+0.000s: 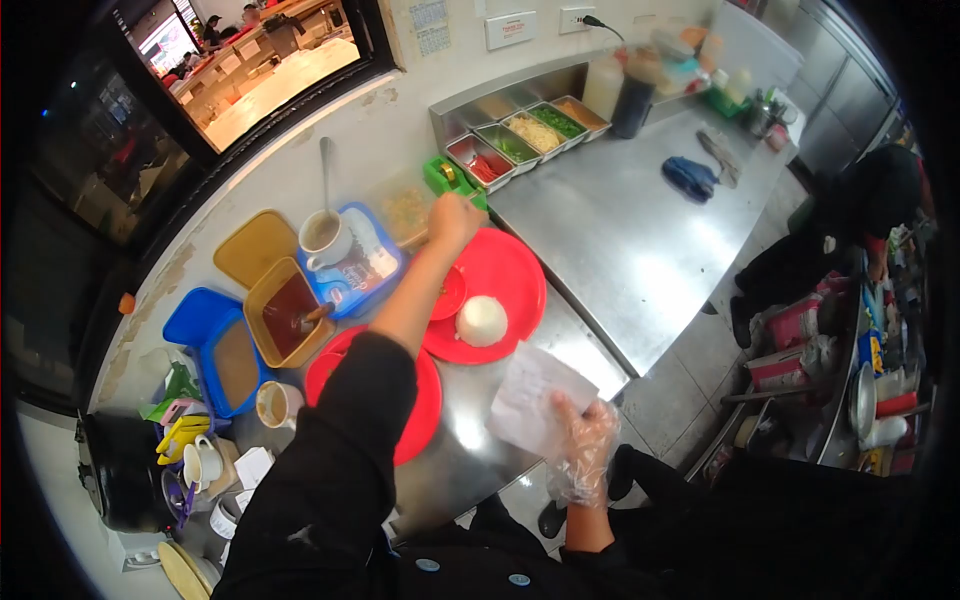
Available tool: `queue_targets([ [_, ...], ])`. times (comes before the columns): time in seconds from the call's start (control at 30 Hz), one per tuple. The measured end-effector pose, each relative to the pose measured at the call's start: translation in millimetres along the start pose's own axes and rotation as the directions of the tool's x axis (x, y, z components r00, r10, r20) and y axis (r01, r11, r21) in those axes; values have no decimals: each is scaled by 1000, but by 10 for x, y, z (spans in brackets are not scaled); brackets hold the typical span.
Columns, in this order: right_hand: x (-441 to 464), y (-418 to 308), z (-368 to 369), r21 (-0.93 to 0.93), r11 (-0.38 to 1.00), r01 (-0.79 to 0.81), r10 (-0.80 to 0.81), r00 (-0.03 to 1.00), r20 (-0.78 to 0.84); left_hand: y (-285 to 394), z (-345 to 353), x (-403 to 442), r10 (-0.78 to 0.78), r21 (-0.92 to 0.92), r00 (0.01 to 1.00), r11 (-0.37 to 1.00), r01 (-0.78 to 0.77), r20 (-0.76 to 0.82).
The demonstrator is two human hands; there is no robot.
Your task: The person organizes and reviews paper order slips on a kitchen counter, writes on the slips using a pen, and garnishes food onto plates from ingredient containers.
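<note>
My left hand (455, 222), bare and closed, is beside a green tape dispenser (447, 178) near the wall; what its fingers hold, if anything, is hidden. In a clear plastic glove, my right hand (585, 440) grips a white paper slip (540, 400) over the counter's front edge. Between the hands is a red plate (520, 270) with a white mound of what looks like rice (482, 321) and a small red bowl (449, 293), partly behind my forearm. A second red plate (415, 415) is partly covered by my sleeve.
Metal pans of chopped ingredients (535, 133) line the back. Left stand a brown sauce tub (285, 315), a blue tub (235, 365), a cup with a spoon (325, 238) and a mug (278, 405). A blue cloth (690, 178) lies right. Another person (850, 220) stands at far right.
</note>
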State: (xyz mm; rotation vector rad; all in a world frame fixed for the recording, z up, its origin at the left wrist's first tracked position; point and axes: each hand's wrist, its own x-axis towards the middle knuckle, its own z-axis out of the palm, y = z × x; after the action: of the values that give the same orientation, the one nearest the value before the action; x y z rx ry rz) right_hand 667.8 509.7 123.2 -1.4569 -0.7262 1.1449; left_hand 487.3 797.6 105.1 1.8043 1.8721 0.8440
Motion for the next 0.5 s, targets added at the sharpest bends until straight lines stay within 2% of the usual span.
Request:
queue_targets([
  [0.03,5,-30,23,2,1000,2,-2,1000,-1,141,-231,-247,-8,-130,990,991,27,140],
  [0.07,-2,-32,29,-40,999,35,-34,999,18,278,-462,-575,2,-410,973,907,96,232],
  [0.1,-21,-48,66,-81,994,70,-67,997,41,404,-705,-934,40,-644,949,743,181,312],
  [0.13,-116,-211,160,41,998,56,-59,995,80,475,-943,-1267,119,-727,928,660,191,352],
  [0.17,-194,-306,225,40,998,55,-59,994,88,497,-1163,-1550,200,-797,904,566,209,379],
  [0.2,-286,-373,291,96,994,48,-62,986,152,495,-1349,-1773,190,-798,908,565,209,373],
  [0.27,-518,-486,458,229,973,-8,-54,963,264,412,-1661,-2158,241,-737,910,670,96,337],
  [0.37,-908,-463,721,295,952,-77,-30,939,342,162,-2026,-2556,191,-687,932,723,80,309],
  [0.43,-1185,-485,857,220,973,-70,-21,922,386,-1,-2218,-2800,153,-688,952,722,75,265],
  [0.5,-1487,-445,995,142,988,-56,-10,904,427,-181,-2406,-3062,0,-659,967,732,173,254],
])
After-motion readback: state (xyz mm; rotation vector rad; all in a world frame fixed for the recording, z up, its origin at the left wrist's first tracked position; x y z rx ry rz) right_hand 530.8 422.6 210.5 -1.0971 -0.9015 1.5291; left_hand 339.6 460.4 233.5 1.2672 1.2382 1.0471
